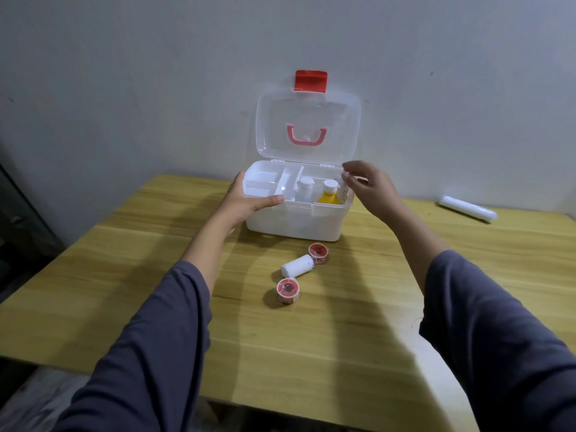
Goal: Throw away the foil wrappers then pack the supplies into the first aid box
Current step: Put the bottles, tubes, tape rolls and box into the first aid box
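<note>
First aid box (296,219): white plastic, at the far middle of the wooden table (343,322), against the wall; clear lid (308,129) raised upright, pink handle (306,137) on it, red latch (311,81) at its top edge. Contents: white divided tray (268,182) in the left part; white-capped bottle (304,188) and yellow bottle (328,194) standing in the right part. Left hand (246,201): clasped on the box's near left corner, thumb along the front rim, fingers behind the left wall. Right hand (366,188): at the box's right rim, fingertips pinched on a small clear item (344,179); what it is cannot be told. Loose on the table, near side of the box: white bandage roll (297,265), lying between two red tape rolls, the far one (318,253) touching it, the near one (288,289) just beside it. Far right, well apart: long white wrapped roll (467,208). Both forearms in grey-purple sleeves (162,353).
</note>
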`<state>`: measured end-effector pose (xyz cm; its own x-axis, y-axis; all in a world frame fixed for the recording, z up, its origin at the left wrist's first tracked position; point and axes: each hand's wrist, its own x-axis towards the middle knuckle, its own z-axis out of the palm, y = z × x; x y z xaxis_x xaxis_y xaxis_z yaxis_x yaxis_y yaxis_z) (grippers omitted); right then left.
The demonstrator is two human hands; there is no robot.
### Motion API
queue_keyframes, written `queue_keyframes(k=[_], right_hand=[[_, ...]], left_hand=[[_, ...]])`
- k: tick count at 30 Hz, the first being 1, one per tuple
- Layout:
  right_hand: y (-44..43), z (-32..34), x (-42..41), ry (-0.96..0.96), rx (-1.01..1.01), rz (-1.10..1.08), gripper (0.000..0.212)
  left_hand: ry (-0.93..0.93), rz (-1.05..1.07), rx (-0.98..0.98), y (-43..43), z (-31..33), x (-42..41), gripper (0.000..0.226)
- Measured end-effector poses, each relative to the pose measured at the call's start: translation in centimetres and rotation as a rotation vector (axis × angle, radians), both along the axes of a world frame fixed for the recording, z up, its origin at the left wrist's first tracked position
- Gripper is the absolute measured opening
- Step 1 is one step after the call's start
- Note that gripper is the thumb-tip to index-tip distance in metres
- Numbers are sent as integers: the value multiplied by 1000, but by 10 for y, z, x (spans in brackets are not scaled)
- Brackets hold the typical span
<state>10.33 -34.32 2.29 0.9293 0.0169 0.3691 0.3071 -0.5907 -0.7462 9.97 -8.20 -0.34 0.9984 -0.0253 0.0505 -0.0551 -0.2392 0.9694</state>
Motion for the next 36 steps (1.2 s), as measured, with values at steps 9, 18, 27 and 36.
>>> queue_keyframes(k=[9, 18, 27, 36], right_hand=[[-103, -52, 3, 10, -85, -485, 34], [-156, -60, 29, 226, -361, -765, 38], [-177, -57, 34, 309, -650, -694, 35], [-180, -64, 25, 303, -674, -625, 38]], left_hand=[[3, 3, -7, -2, -3, 1, 85], [-3, -7, -6, 0, -3, 0, 94], [15, 29, 8, -3, -5, 4, 62], [11, -9, -34, -1, -4, 2, 76]])
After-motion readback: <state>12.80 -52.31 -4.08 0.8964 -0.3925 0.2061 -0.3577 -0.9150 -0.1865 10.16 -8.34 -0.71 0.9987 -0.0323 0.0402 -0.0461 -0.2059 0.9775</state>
